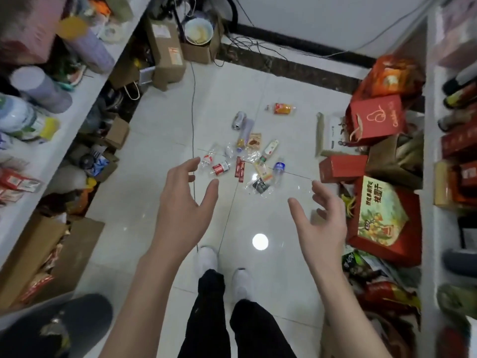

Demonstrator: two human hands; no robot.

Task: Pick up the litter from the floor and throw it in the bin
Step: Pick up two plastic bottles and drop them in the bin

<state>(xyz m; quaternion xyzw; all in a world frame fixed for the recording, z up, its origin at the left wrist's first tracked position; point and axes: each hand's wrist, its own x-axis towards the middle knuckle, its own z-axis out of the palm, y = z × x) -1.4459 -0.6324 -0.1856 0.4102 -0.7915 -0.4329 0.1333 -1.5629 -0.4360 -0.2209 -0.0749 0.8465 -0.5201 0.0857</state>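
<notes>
I see left hand (184, 202) and right hand (321, 223) empty, fingers spread, above the litter (247, 156) scattered on the tiled floor (160, 140). Risk: thin cable (192, 104) beside the pile snags; bin unseen

Both hands (184, 210) (321, 223) outstretched, fingers (187, 164) spread
</notes>
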